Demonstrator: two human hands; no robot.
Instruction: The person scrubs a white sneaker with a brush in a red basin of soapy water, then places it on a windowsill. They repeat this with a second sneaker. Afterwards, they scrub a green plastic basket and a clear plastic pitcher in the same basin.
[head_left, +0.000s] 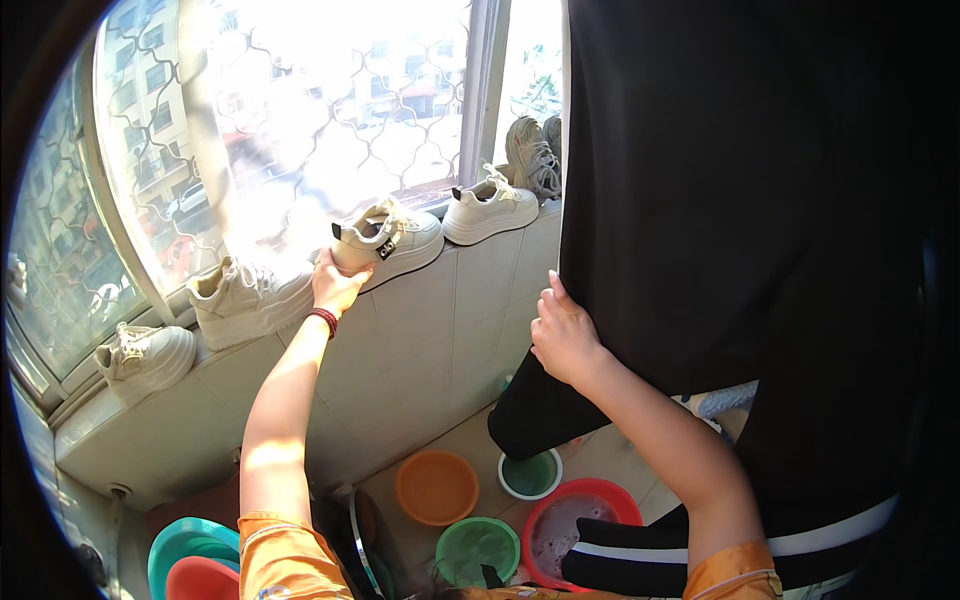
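Note:
My left hand grips the heel of a white sneaker on the tiled window ledge. To its left on the ledge stand a chunky white sneaker and a smaller white shoe. To its right are another white sneaker and a pair of laced grey-beige shoes, partly hidden by black fabric. My right hand, fingers curled, is at the edge of the large hanging black cloth; some of its fingers are hidden, so its hold is unclear.
On the tiled floor below stand an orange basin, a green basin, a white-rimmed bowl and a red basin of sudsy water. Black trousers with a white stripe hang over the red basin. Teal and red basins stand lower left. A barred window backs the ledge.

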